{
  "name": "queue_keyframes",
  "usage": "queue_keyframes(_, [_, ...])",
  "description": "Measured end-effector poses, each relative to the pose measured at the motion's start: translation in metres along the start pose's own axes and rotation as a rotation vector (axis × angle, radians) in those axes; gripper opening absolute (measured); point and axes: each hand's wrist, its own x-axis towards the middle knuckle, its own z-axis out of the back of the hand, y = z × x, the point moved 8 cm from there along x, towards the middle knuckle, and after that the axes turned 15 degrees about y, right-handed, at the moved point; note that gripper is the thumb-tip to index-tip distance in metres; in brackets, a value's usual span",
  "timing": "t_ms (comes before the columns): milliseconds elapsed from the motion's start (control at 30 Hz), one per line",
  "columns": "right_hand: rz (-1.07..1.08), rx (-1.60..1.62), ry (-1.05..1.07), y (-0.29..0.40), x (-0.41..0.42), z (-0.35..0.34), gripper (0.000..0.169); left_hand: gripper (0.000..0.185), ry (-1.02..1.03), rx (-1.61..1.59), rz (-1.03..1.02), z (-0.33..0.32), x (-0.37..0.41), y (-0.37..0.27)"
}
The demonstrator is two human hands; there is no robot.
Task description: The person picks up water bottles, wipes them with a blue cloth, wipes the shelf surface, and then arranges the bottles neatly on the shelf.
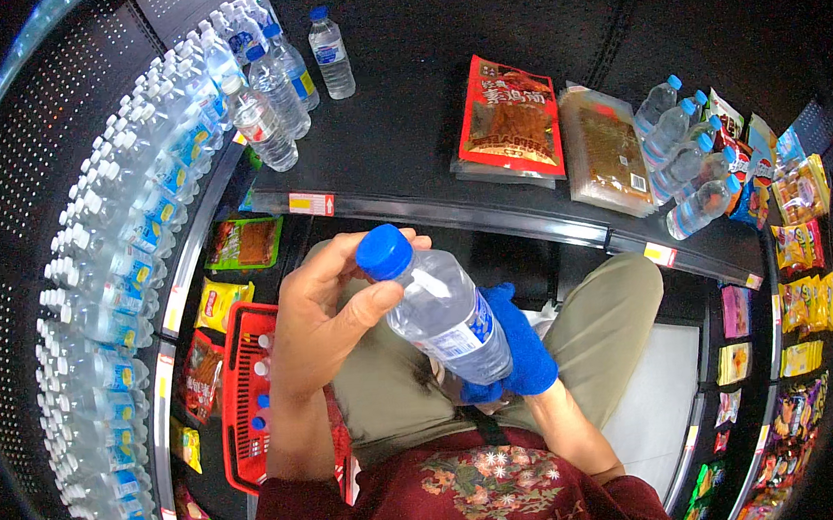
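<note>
A clear plastic water bottle (455,300) with a blue cap and a blue-and-white label is held tilted before my chest, its cap toward the shelf. My left hand (326,308) has its thumb and fingers around the neck, just below the cap. Blue fabric, a glove or a cloth, covers my right hand (525,346), which lies against the bottle's lower side and base. The fingers under the fabric are hidden. Ahead of me, a black shelf (388,140) carries another blue-capped bottle (331,54) standing upright near the back.
Dense rows of water bottles (121,292) line the left shelf. A red plastic basket (235,400) holding bottles stands by my left arm. Red snack packets (511,118), a stack of clear-fronted packs (606,148) and light-blue-capped bottles (682,158) sit ahead. More packets (809,307) fill the right shelves.
</note>
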Motion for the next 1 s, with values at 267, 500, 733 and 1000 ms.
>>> queue_keyframes(267, [0.072, -0.245, -0.015, 0.001, -0.001, 0.001, 0.041, 0.035, 0.061, 0.203, -0.073, -0.008, -0.001, -0.009])
queue_keyframes(500, [0.062, -0.196, -0.19, 0.009, -0.01, -0.009, 0.048, 0.025, -0.207, 0.291, -0.037, 0.009, -0.018, -0.02])
queue_keyframes(733, [0.301, 0.161, -0.153, 0.013, -0.025, 0.007, 0.05, 0.026, -0.6, 0.301, -0.202, 0.059, -0.086, -0.078])
queue_keyframes(1000, [0.492, 0.447, -0.361, 0.029, -0.047, 0.071, 0.053, 0.022, -0.939, 0.904, 0.098, 0.102, -0.211, -0.08])
